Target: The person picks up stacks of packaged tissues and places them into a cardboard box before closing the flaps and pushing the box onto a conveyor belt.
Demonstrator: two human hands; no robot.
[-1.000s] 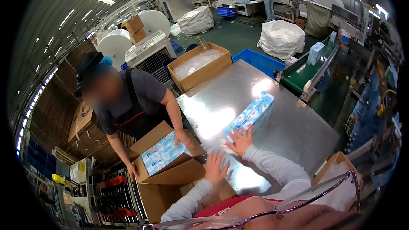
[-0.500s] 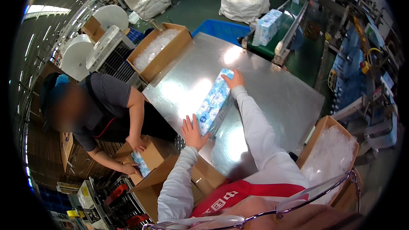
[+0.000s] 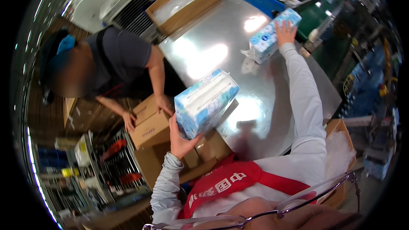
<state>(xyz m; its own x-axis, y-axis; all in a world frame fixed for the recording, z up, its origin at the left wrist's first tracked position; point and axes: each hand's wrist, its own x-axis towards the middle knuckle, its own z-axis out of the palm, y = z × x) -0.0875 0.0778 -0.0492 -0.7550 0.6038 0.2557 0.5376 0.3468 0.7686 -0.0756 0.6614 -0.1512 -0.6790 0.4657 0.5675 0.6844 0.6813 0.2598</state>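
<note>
Fingers of left hand (image 3: 181,138) gripped one blue tissue pack (image 3: 205,102), now lifted off steel table (image 3: 221,55); right hand (image 3: 284,32) clasped second pack (image 3: 272,35) at one o'clock; co-worker's cardboard box (image 3: 149,123) at nine o'clock.

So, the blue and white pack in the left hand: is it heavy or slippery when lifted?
Probably light: the left hand alone holds the tissue pack up by one end, tilted. Its glossy wrapping suggests it may slide a little. It looks soft rather than stiff, so squeezing could dent it.
</note>
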